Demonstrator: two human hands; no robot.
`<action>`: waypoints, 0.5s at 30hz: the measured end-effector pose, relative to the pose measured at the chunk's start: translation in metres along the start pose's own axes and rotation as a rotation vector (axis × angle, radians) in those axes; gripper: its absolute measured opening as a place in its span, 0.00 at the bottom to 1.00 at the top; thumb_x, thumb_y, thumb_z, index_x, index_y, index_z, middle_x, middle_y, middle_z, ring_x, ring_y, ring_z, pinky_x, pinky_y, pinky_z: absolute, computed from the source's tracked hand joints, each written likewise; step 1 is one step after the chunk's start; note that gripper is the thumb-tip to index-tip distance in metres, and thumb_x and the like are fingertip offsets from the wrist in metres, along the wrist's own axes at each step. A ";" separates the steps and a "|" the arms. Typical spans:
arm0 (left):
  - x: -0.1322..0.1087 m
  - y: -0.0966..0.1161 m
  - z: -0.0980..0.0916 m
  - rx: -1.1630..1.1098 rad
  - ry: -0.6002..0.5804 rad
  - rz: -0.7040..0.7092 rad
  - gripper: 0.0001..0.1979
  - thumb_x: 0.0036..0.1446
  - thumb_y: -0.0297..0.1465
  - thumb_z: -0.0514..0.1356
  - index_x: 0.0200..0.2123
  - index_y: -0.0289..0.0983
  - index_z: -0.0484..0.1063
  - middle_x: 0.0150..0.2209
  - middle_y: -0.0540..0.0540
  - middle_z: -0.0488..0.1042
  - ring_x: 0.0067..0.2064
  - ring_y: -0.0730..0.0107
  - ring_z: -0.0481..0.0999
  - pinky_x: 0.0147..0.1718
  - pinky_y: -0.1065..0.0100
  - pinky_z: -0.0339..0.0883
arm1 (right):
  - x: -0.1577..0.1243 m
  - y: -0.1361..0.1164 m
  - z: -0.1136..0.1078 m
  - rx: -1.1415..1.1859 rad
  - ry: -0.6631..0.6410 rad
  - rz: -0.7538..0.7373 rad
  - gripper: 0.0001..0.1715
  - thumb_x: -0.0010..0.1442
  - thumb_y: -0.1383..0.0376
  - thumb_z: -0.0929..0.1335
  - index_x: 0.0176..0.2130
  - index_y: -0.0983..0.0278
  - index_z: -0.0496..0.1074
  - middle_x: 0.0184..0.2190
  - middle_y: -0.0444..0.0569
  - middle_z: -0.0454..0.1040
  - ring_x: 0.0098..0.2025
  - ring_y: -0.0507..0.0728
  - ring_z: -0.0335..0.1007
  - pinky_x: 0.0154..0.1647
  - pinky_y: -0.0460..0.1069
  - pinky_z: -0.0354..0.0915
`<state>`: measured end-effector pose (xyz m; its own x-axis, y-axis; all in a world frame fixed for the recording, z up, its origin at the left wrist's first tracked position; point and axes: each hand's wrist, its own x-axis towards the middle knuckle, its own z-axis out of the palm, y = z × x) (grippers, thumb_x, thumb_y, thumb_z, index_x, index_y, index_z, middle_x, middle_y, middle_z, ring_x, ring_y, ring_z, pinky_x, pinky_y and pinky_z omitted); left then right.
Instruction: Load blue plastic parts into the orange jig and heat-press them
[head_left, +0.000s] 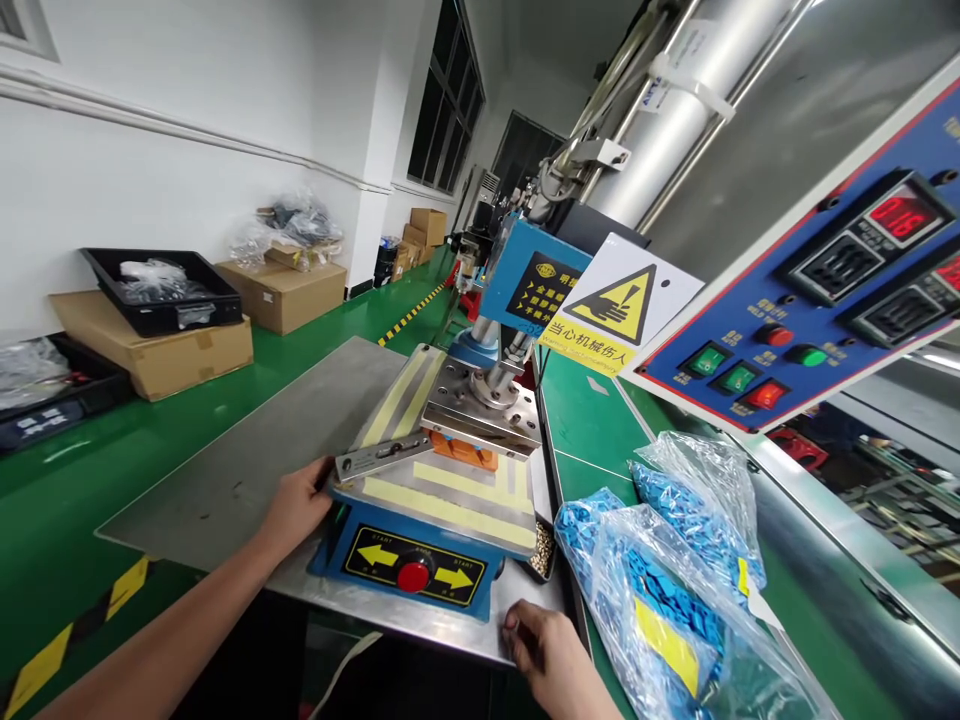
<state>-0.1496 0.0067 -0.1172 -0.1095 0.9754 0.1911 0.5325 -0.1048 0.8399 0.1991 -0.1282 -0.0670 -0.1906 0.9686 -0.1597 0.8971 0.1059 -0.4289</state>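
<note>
My left hand (296, 508) rests against the left side of a blue press base (326, 545). Its fingertips are hidden behind the base's edge, near a slim metal bar (379, 458) lying on the plate. My right hand (553, 655) hovers by the front edge of the metal table (442, 625), right of the base. Its fingers curl in towards the thumb; anything between them is too small to make out. On the base, an orange fixture (463, 452) sits under the lowered steel press head (484, 405). A red button (413, 576) marks the front panel.
A small black tray of brass-coloured parts (541, 550) stands right of the base. Clear bags of blue pieces (667, 590) lie farther right. A control panel (795, 300) and a warning sign (619, 305) overhang the right side. Cardboard boxes (285, 295) stand along the left wall.
</note>
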 end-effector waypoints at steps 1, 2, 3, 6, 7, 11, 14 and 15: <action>0.000 0.000 0.000 0.001 -0.004 -0.001 0.14 0.46 0.33 0.51 0.32 0.39 0.75 0.34 0.48 0.81 0.38 0.60 0.79 0.31 0.71 0.68 | 0.001 0.001 0.000 0.003 0.002 0.006 0.09 0.59 0.66 0.61 0.32 0.62 0.69 0.25 0.45 0.72 0.27 0.52 0.66 0.27 0.45 0.56; 0.000 -0.001 0.001 0.000 -0.006 0.000 0.15 0.46 0.33 0.51 0.33 0.39 0.75 0.34 0.48 0.81 0.38 0.60 0.79 0.31 0.71 0.68 | 0.001 0.002 0.001 0.007 0.004 0.011 0.09 0.59 0.66 0.61 0.32 0.62 0.69 0.25 0.45 0.71 0.27 0.52 0.65 0.27 0.45 0.56; 0.000 -0.002 0.001 -0.001 -0.006 0.003 0.15 0.45 0.33 0.51 0.33 0.39 0.75 0.34 0.48 0.81 0.38 0.60 0.79 0.31 0.71 0.69 | 0.002 0.002 0.001 0.013 0.005 0.014 0.09 0.59 0.65 0.61 0.32 0.62 0.69 0.25 0.45 0.71 0.27 0.52 0.65 0.27 0.45 0.55; 0.001 -0.005 0.003 -0.007 0.005 0.016 0.16 0.43 0.32 0.51 0.35 0.39 0.75 0.35 0.48 0.81 0.39 0.59 0.79 0.33 0.70 0.70 | 0.003 0.003 0.002 0.028 0.011 0.018 0.08 0.59 0.65 0.61 0.31 0.63 0.68 0.24 0.44 0.71 0.26 0.52 0.64 0.27 0.45 0.56; 0.002 -0.005 0.004 -0.007 0.006 0.016 0.17 0.43 0.32 0.52 0.35 0.39 0.75 0.35 0.48 0.81 0.40 0.59 0.79 0.34 0.70 0.70 | 0.003 0.003 0.002 0.030 0.010 0.019 0.08 0.59 0.65 0.61 0.31 0.63 0.68 0.24 0.44 0.71 0.26 0.52 0.64 0.27 0.45 0.56; 0.002 -0.004 0.004 0.014 0.001 0.011 0.18 0.43 0.32 0.51 0.35 0.39 0.75 0.36 0.47 0.81 0.41 0.57 0.79 0.37 0.67 0.71 | 0.003 0.002 0.002 0.027 0.012 0.023 0.09 0.60 0.64 0.61 0.30 0.63 0.67 0.24 0.44 0.71 0.26 0.52 0.64 0.27 0.45 0.55; 0.002 -0.003 0.003 0.037 0.001 0.008 0.18 0.42 0.31 0.51 0.36 0.39 0.76 0.37 0.46 0.81 0.41 0.57 0.79 0.36 0.68 0.71 | 0.003 0.001 0.002 0.028 0.018 0.032 0.09 0.60 0.64 0.61 0.30 0.62 0.67 0.24 0.44 0.71 0.27 0.52 0.64 0.28 0.45 0.55; 0.002 -0.003 0.003 0.039 0.000 0.005 0.18 0.42 0.31 0.51 0.36 0.39 0.76 0.37 0.47 0.81 0.42 0.57 0.79 0.36 0.68 0.71 | 0.003 0.001 0.002 0.028 0.018 0.037 0.09 0.60 0.64 0.61 0.30 0.62 0.66 0.24 0.44 0.71 0.27 0.52 0.64 0.27 0.45 0.55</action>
<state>-0.1493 0.0093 -0.1210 -0.1063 0.9750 0.1951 0.5650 -0.1022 0.8187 0.1987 -0.1255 -0.0702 -0.1504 0.9756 -0.1599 0.8920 0.0642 -0.4474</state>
